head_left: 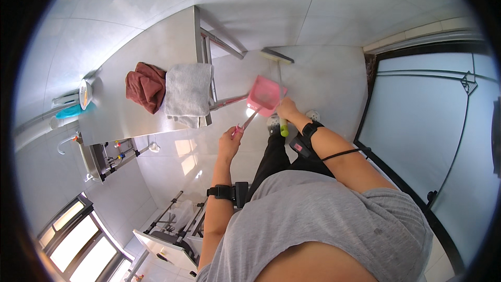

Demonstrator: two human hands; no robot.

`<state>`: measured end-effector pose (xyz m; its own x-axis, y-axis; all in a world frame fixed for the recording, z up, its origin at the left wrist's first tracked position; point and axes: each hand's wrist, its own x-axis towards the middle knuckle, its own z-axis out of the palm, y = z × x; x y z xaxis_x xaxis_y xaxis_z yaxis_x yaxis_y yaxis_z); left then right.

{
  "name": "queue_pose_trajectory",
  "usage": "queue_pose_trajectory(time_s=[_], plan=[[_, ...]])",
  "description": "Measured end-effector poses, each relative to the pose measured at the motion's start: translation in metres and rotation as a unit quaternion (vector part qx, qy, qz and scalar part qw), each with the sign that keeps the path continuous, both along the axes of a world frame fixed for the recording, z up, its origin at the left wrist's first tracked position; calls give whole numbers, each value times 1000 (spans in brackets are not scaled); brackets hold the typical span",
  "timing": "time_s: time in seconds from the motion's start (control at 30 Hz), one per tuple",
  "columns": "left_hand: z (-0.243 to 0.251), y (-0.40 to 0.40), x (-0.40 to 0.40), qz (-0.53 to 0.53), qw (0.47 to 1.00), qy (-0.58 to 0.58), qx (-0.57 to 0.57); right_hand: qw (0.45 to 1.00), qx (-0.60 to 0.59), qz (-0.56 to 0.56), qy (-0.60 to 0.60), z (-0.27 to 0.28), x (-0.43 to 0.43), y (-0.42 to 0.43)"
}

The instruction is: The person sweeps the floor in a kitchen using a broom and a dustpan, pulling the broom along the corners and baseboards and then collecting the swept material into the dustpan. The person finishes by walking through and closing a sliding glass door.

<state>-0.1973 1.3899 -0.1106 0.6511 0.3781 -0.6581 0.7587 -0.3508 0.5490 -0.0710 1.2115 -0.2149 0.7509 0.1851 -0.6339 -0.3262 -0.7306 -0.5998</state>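
Note:
My left hand (pixel 229 143) grips the handle of a pink plastic dustpan (pixel 265 93), whose pan is low over the tiled floor; I cannot tell whether it touches. In my right hand (pixel 287 109) is the pale stick of a broom (pixel 280 72) with a green end cap. The broom's head (pixel 277 55), dark on one side and pale on the other, is near the wall, beyond the pan. The stick passes in front of the dustpan's right side. Black straps with small devices are on both forearms.
A steel table (pixel 156 53) at the left bears a brown cloth (pixel 145 87) and a grey towel (pixel 188 90); its legs reach the floor near the dustpan. A frosted glass door (pixel 422 117) is at the right. A steel sink (pixel 94 160) and a window (pixel 84 244) lie farther left.

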Motion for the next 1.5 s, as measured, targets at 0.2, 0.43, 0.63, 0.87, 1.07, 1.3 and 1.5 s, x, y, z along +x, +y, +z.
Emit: queue_pose_trajectory(time_s=[0.2,0.43,0.63,0.87,1.07,1.3,1.5], plan=[[7,-1,9,6,1000,9,-12,988,-67,138,8,7,7,-11],[-2,-1,20,10,999,15,-35,992,-47,118,19,42,-7,-52],[-13,6,31,-5,999,-2,-42,974,1,73,214,50,-34,-100],[-9,8,54,-109,994,-7,-25,931,126,-182,289,121,-38,-162],[-8,-5,59,-106,993,15,-50,929,110,-241,257,102,-47,-184],[-13,-26,51,-94,994,20,-58,967,161,-99,171,4,-56,-190],[-14,-32,40,-50,996,32,-72,954,70,-150,249,62,-67,-149]])
